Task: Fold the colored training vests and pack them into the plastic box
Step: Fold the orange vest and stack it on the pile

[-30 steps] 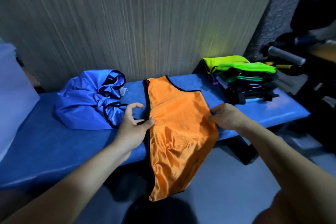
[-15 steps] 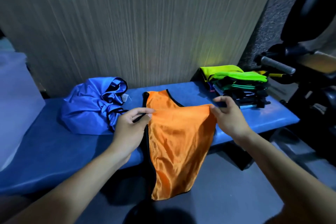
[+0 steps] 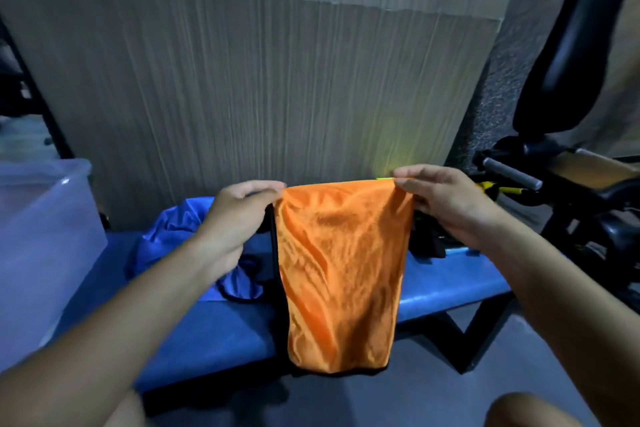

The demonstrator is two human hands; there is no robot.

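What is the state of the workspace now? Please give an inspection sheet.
Surface: blue bench, partly covered.
Job's things: orange vest held up, hanging; blue vest crumpled on bench; plastic box at left.
Clutter: dark folded stack behind the right hand, mostly hidden.
Hands: left hand and right hand pinch the orange vest's top corners.
Cables: nothing seen.
Surroundings: wood-grain panel; dark gym machine at right.

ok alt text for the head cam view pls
Two bare hands, left hand and right hand, pinch the top corners of an orange vest and hold it up above a blue bench. A crumpled blue vest lies on the bench behind, and a clear plastic box stands at far left.
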